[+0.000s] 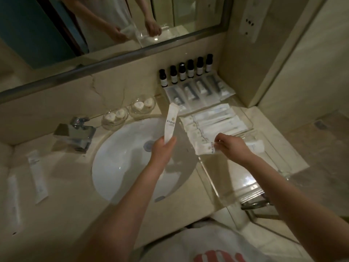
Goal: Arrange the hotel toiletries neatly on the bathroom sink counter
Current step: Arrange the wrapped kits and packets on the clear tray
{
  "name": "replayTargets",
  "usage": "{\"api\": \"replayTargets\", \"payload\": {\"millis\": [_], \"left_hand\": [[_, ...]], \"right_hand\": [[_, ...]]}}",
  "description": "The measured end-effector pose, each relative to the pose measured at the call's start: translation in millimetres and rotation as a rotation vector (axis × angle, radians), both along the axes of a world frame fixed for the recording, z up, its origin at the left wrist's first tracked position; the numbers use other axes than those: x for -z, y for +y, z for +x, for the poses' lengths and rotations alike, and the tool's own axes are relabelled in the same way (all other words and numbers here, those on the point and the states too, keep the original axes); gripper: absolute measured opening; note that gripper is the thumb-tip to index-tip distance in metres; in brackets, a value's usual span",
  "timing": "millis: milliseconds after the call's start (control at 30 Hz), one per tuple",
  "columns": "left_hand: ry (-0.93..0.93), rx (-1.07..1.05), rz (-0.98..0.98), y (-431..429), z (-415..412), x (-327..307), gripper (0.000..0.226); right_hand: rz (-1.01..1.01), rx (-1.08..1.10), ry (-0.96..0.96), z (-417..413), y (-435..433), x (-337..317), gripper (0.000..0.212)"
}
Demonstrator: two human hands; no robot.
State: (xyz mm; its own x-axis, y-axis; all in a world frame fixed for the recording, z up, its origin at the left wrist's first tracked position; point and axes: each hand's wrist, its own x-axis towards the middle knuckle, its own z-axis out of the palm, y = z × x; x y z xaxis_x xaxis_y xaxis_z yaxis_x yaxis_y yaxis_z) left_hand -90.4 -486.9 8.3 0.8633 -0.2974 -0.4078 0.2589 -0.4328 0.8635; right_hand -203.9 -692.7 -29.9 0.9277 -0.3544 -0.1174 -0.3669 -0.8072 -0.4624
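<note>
White packets (213, 123) lie side by side in a row on the clear tray (236, 178), to the right of the sink (122, 159). The right hand (231, 146) is at the near end of the row, and its fingers and thumb pinch the edge of the nearest packet (204, 148). The left hand (162, 150) is over the sink, with its fingers curled round the bottom of 1 long packet (171, 121), which points up and away. That packet is near the row but not touching it. 6 dark bottles (186, 72) stand in a line by the back wall. 2 spare packets (37, 176) lie on the counter (62, 205), far left.
</note>
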Motion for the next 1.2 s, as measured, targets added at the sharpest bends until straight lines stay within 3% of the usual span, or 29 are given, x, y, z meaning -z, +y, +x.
{"api": "replayTargets", "payload": {"millis": [233, 433, 567, 800, 1133, 1200], "left_hand": [[0.02, 0.022, -0.012, -13.8, 0.2, 9.3, 0.012], [0.015, 0.038, -0.016, -22.5, -3.4, 16.0, 0.015], [0.053, 0.075, -0.022, -28.7, -5.2, 20.7, 0.019], [0.024, 0.117, -0.018, -40.6, -9.9, 19.4, 0.02], [0.117, 0.075, -0.152, -47.2, -15.4, 9.0, 0.025], [0.119, 0.054, -0.183, -51.6, -17.1, 4.7, 0.025]], "right_hand": [[-0.172, -0.17, 0.192, -12.4, -40.9, 31.2, 0.015], [-0.238, -0.173, -0.024, -19.3, -37.4, 44.7, 0.007], [-0.294, -0.074, -0.11, -30.9, -21.8, 48.7, 0.019], [-0.046, 0.361, -0.091, -51.7, -8.8, 49.6, 0.038], [-0.027, 0.381, -0.183, -38.1, -1.0, 45.0, 0.036], [0.107, 0.372, -0.255, -33.7, 7.4, 32.6, 0.036]]}}
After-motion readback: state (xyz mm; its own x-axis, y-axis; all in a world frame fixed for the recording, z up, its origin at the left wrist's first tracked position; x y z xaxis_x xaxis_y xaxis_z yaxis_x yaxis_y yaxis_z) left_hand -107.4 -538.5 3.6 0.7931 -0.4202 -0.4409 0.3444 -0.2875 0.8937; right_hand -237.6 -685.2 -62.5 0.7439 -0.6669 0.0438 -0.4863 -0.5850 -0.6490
